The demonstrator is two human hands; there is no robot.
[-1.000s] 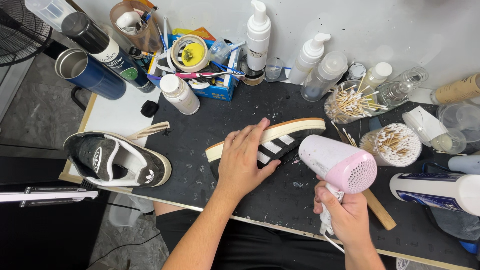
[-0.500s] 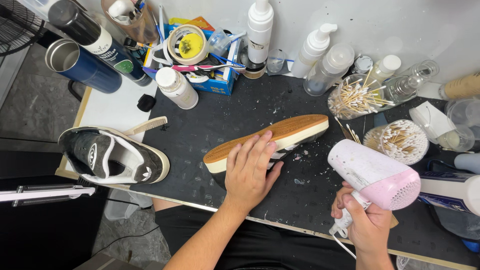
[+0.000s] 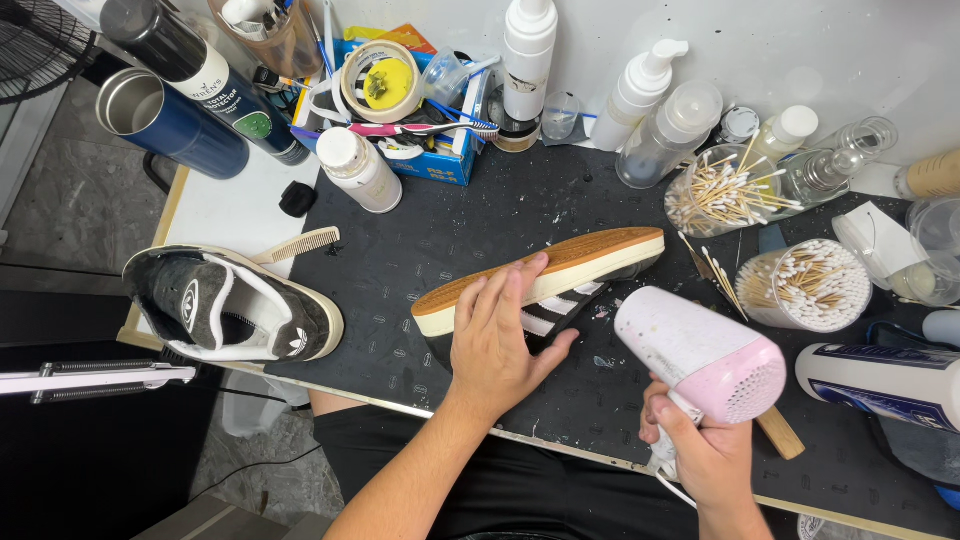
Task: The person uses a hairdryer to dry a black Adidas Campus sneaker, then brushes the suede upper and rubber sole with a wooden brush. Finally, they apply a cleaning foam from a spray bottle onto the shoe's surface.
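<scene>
Shoe [image 3: 560, 285] lies on its side on the black mat [image 3: 450, 230] of the table [image 3: 230, 215], gum sole turned up and away from the person, striped upper facing them. Its long axis runs from lower left to upper right, one end by the wrist and the other toward the cotton-swab jars [image 3: 805, 285]. The left hand [image 3: 497, 340] lies spread over the near end, fingers flat across the sole edge and thumb down on the upper, pinning rather than gripping. The right hand [image 3: 700, 450] is closed round the handle of a pink dryer [image 3: 700, 350], just right of the shoe and apart from it. The dryer's barrel points up and left at the striped side, so the shoe lies up-left of the right hand. A second shoe [image 3: 235, 305] sits well apart at the left table edge.
</scene>
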